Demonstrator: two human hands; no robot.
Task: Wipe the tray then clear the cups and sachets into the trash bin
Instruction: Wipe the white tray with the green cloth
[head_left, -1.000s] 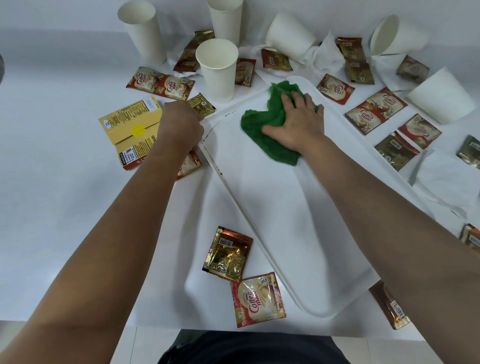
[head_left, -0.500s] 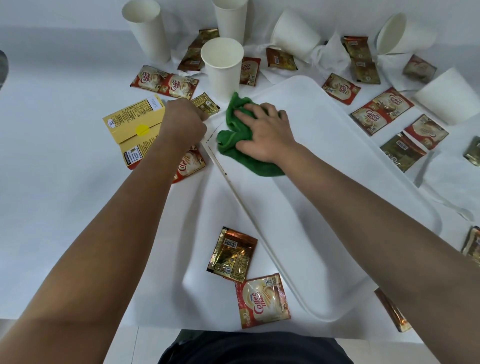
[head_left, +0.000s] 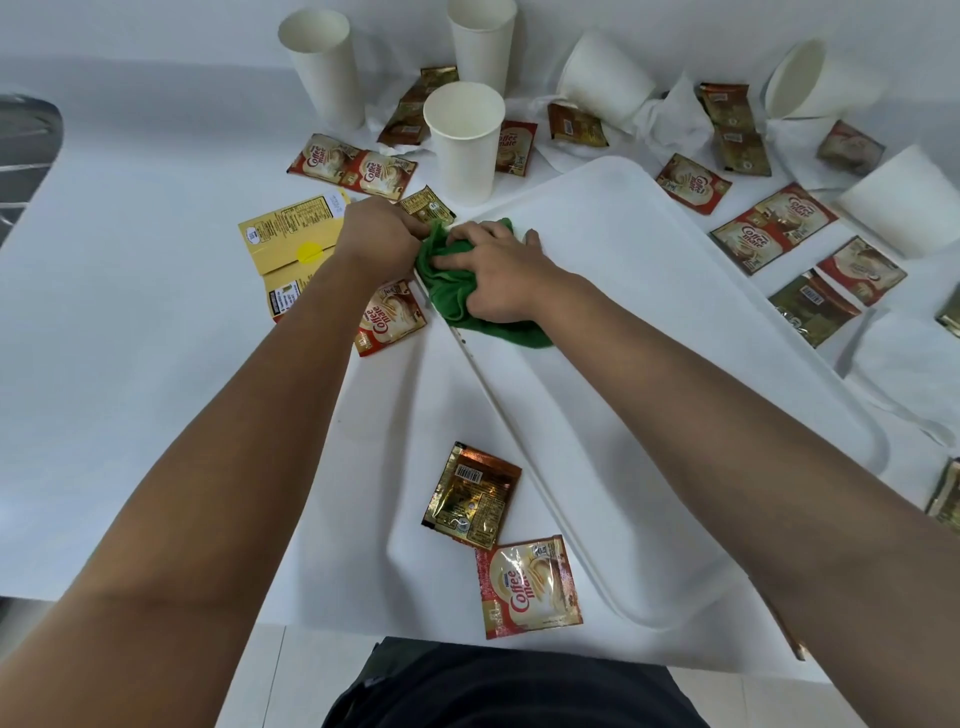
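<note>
Single head view, worn on the person's head, looks forward and steeply down on the white tray (head_left: 649, 270), close above it. Both forearms enter from the bottom edge toward the tray's far-left corner.

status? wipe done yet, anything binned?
Done: nothing visibly finished. In hand: right hand presses the green cloth at the tray left rim; left hand sits at that corner. Left: paper cups and sachets all lie on the table; no bin in view.

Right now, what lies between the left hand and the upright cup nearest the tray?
In the head view, one small gold sachet lies between the left hand and that paper cup.
</note>
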